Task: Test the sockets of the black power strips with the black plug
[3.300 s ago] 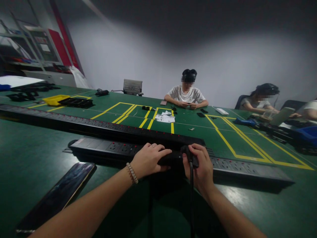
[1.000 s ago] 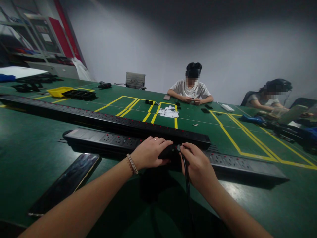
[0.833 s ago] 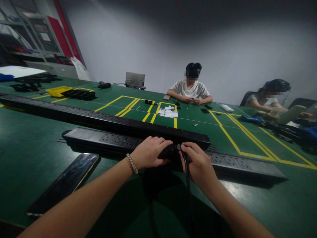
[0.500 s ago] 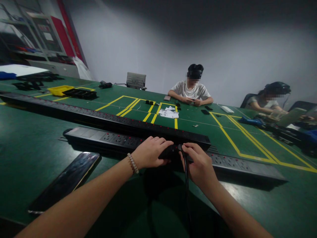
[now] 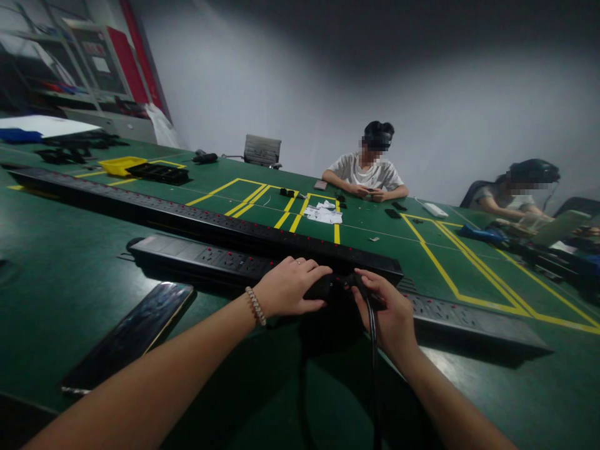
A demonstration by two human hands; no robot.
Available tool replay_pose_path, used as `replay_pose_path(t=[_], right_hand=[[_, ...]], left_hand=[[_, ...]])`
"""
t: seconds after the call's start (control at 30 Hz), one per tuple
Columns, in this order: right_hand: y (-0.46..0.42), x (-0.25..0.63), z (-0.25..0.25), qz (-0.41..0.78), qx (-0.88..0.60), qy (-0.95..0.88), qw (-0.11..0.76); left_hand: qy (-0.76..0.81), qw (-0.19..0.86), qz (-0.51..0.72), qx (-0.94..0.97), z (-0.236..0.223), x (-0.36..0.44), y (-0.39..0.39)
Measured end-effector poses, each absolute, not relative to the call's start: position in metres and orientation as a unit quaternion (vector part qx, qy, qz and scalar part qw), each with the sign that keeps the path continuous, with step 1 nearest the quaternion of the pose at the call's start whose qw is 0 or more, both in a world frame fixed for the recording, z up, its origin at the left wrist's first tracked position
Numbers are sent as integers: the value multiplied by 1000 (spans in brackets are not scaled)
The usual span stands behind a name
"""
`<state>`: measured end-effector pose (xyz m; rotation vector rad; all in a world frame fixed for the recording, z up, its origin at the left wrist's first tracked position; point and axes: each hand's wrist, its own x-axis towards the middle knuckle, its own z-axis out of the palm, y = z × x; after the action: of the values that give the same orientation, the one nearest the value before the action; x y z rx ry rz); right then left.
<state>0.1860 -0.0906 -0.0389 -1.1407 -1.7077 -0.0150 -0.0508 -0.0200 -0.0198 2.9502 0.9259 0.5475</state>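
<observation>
While the black plug (image 5: 360, 285), by the near power strip (image 5: 473, 317), is pinched in the right hand (image 5: 390, 307), the left hand (image 5: 288, 289) curls its fingers over a dark block (image 5: 322, 286); drag from the cord (image 5: 374, 356) could tilt the plug, or slack fingers free the block.

On the yellow-taped green tabletop (image 5: 525, 400), a long black power strip with red switches (image 5: 187, 217) and, just in front, a shorter grey-and-black socket strip (image 5: 187, 253) bar the way from the near edge. A glossy dark rectangular phone (image 5: 131, 334) narrows the near-left side; a black flexible cable (image 5: 374, 359) hangs below the right hand (image 5: 389, 306). Room remains around the shorter strip's right end.
</observation>
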Motion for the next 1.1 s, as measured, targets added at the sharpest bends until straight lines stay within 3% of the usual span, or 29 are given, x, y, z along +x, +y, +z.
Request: replay_pose_path(t=[0.23, 0.73, 1.1], right_hand=[[-90, 184, -37, -22, -448, -739, 502], [-97, 173, -18, -65, -458, -815, 350], [-99, 169, -12, -94, -461, -829, 303]], left_hand=[[296, -1, 169, 940, -19, -49, -20], [302, -15, 157, 940, -19, -45, -24], [301, -19, 152, 941, -18, -43, -26]])
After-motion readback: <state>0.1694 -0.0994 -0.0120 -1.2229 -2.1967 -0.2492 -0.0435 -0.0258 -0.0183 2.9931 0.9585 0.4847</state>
